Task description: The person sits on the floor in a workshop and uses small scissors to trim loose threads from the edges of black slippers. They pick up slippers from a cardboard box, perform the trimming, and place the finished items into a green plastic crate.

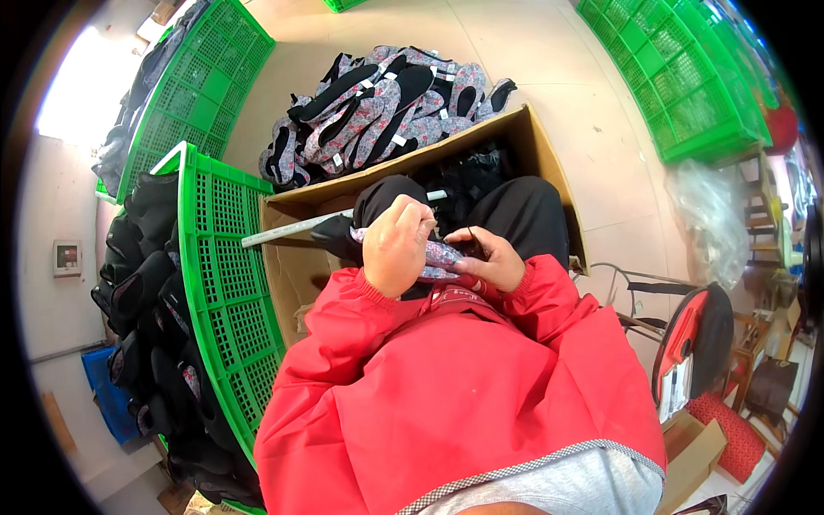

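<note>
My left hand (396,245) is curled in a fist around a long pale rod (296,227) that runs off to the left, and it presses on a floral-patterned fabric shoe (442,255) held over my lap. My right hand (489,259) grips the same shoe from the right side, fingers wrapped around its dark opening. Both arms wear red sleeves. The shoe's far side is hidden behind my hands.
An open cardboard box (536,142) holding dark items stands before my knees. Beyond it lies a pile of floral shoes (386,107) on the floor. A green plastic crate (227,283) with dark shoes stands at left; more green crates (687,86) at right. A red stool (691,339) sits right.
</note>
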A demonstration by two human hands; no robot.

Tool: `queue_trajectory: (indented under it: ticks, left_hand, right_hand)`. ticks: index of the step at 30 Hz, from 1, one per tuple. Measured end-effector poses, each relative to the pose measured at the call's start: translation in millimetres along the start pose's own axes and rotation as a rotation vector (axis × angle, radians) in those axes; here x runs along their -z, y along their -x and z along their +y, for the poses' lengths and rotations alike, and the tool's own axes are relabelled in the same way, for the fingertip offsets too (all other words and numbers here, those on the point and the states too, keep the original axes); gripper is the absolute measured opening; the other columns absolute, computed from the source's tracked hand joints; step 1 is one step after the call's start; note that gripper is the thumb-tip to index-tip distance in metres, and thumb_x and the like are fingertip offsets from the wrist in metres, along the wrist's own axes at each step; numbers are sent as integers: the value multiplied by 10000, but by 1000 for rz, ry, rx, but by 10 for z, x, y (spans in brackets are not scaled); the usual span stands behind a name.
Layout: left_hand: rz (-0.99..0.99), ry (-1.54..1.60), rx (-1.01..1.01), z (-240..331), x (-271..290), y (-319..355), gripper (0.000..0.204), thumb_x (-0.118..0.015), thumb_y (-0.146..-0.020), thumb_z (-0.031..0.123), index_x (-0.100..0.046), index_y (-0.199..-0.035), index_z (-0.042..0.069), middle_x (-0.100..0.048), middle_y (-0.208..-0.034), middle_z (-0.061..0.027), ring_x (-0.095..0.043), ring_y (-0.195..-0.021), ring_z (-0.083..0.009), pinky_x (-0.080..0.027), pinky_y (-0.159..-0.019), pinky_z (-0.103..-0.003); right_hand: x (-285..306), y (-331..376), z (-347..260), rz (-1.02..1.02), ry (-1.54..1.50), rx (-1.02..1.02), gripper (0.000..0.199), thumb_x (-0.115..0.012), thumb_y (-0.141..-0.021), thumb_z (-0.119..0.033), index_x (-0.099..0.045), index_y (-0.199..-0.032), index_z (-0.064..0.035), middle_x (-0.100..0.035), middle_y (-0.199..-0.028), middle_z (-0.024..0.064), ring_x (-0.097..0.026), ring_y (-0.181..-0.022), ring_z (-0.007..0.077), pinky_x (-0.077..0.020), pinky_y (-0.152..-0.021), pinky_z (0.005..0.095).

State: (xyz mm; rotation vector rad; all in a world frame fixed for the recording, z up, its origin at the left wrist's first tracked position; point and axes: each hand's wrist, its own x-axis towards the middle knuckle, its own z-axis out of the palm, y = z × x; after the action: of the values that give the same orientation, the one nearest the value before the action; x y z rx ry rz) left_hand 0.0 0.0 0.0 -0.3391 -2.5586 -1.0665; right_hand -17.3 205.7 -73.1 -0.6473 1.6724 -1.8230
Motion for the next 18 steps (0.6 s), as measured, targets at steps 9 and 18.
queue_trajectory:
  ticks: [9,18]
  left_hand:
    - [-33,37,-78,-160,-248,6,69,-606,-832,35,-541,-856,39,-559,-838,-115,-590,-720,-344,-462,-613,-417]
    - [-53,41,-26,-134,-311,-3,58,-613,-839,38,-556,-850,35,-570,-831,-117,-591,-736,-350,-452,-620,-413]
  right_hand:
    - [77,54,103,80,-39,-125,299,-545,-994,-245,-510,-1198,-29,-610,-957,18,-537,-843,76,-455,-789,247]
    - [-12,-3,157,144,-185,-176,171,-619,-934,-81,-586,-1079,3,-608,-980,7,-532,-923,61,-452,-847,238]
